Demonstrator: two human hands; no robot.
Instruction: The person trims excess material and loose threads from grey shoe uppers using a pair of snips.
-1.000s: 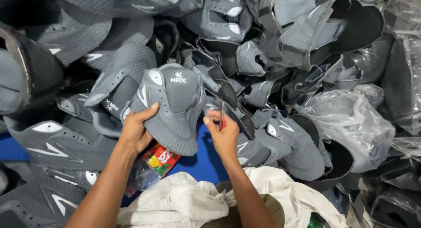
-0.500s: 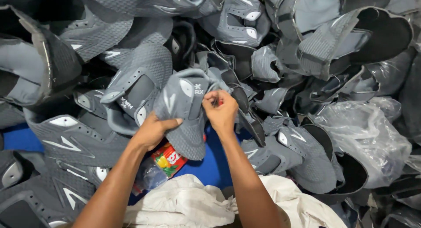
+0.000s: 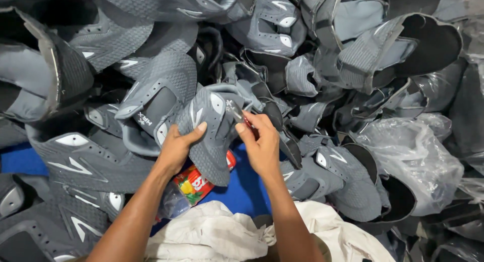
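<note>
A grey mesh shoe upper with white oval patches (image 3: pixel 209 136) is held up at the middle of the view, above a blue surface (image 3: pixel 242 189). It is gripped along its lower left edge by the left hand (image 3: pixel 176 148), whose thumb is pressed onto the mesh while the fingers are curled behind it; the grip is clenched on the upper. The top right edge of the same upper is touched by the right hand (image 3: pixel 259 146), in which a small slim tool with a red part (image 3: pixel 242 118) is pinched between thumb and fingers; what kind of tool it is cannot be told. Just below the held upper, a clear plastic bottle with a red, green and yellow label (image 3: pixel 189 189) is lying on the blue surface. A crumpled cream-white cloth (image 3: pixel 217 234) is seen below the forearms. All around, a heap of similar grey shoe uppers (image 3: pixel 151 95) is piled, and a crinkled clear plastic bag (image 3: pixel 408 161) is lying to the right.
</note>
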